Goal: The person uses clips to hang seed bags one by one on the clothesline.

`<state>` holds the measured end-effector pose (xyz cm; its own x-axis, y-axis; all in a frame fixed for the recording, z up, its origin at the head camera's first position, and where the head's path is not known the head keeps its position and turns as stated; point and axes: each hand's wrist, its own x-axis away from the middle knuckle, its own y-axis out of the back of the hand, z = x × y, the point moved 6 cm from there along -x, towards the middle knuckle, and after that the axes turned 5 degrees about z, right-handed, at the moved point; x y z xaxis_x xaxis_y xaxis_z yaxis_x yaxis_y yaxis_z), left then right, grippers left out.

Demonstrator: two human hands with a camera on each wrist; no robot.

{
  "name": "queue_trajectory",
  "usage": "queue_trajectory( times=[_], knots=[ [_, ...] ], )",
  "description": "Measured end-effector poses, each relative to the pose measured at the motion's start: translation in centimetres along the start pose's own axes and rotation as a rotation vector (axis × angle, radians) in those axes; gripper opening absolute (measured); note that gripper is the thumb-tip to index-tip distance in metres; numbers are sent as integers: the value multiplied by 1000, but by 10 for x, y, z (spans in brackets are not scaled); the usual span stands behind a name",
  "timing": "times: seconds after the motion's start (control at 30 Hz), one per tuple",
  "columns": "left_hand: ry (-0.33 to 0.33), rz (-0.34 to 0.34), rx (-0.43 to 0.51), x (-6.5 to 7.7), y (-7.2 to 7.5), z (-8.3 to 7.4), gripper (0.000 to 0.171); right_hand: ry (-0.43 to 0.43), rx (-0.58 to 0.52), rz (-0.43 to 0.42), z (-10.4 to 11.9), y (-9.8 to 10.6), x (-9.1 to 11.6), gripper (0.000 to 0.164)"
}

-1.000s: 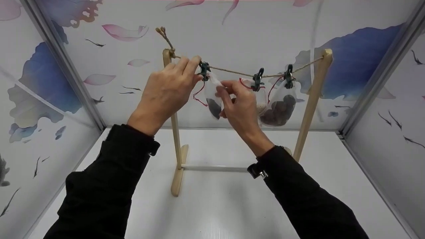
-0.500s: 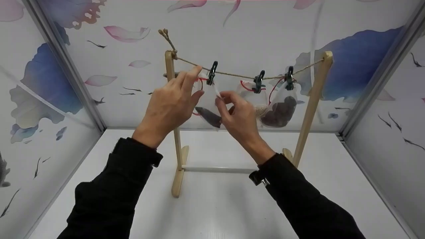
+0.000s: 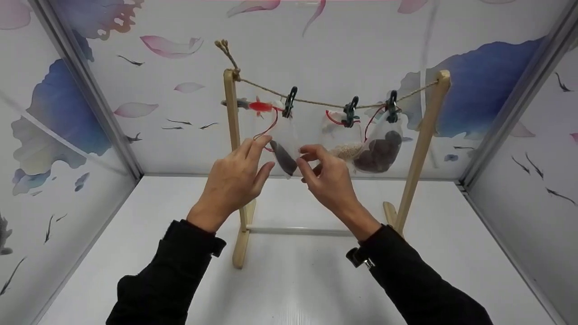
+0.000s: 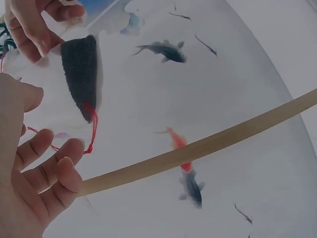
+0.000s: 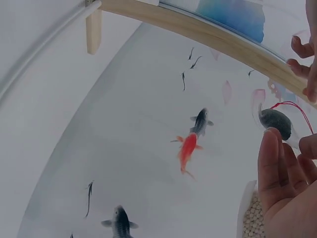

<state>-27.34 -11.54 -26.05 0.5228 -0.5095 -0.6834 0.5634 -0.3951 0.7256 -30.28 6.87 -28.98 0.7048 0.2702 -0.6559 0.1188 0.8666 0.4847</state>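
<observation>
A translucent white drawstring bag (image 3: 285, 135) with dark contents hangs from the rope (image 3: 316, 102) by a dark green clip (image 3: 290, 103). Its red cord (image 3: 275, 121) loops down on the left. My left hand (image 3: 235, 180) is just left of the bag's lower part, fingers loosely extended and holding nothing; its fingertips come near the cord. At the bag's right edge is my right hand (image 3: 330, 178), thumb and fingers slightly apart. Whether its fingertips touch the bag is unclear. The dark contents (image 4: 81, 74) show as a tapered lump in the left wrist view.
Wooden posts (image 3: 423, 149) hold up the rope. Further right, a bag of pale beads (image 3: 347, 150) hangs beside a bag of dark round lumps (image 3: 381, 151), each clipped. A white rod (image 3: 298, 230) joins the stand's feet above the white table (image 3: 289, 280).
My left hand has let go of the clip and moved down. The right hand has slid lower along the bag's edge and loosened its pinch. The bag now hangs from the clip.
</observation>
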Motion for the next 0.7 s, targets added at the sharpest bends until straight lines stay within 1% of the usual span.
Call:
queue_trajectory(
  times=[0.1,0.2,0.3,0.4,0.47,0.53,0.6,0.7],
  knots=[
    [26,17,19,12,-6,-1,45,3,-15,28,-1,3,7,23],
    [46,16,38,25,-7,-5,44,-2,-6,61,-2,6,16,24],
    [49,-6,69,39,-2,-11,43,-23,-12,110,-5,11,29,26],
    [40,-48,98,52,6,-18,43,-47,-25,143,-8,22,44,27],
    [33,-82,111,59,10,-22,44,-47,-12,147,-12,32,54,27],
    [36,-112,113,68,13,-24,45,-22,14,140,-15,43,65,27],
    [51,-122,113,77,15,-25,44,15,49,129,-20,54,78,28],
    [84,-126,119,94,14,-29,44,63,131,96,-30,72,99,30]
  ],
)
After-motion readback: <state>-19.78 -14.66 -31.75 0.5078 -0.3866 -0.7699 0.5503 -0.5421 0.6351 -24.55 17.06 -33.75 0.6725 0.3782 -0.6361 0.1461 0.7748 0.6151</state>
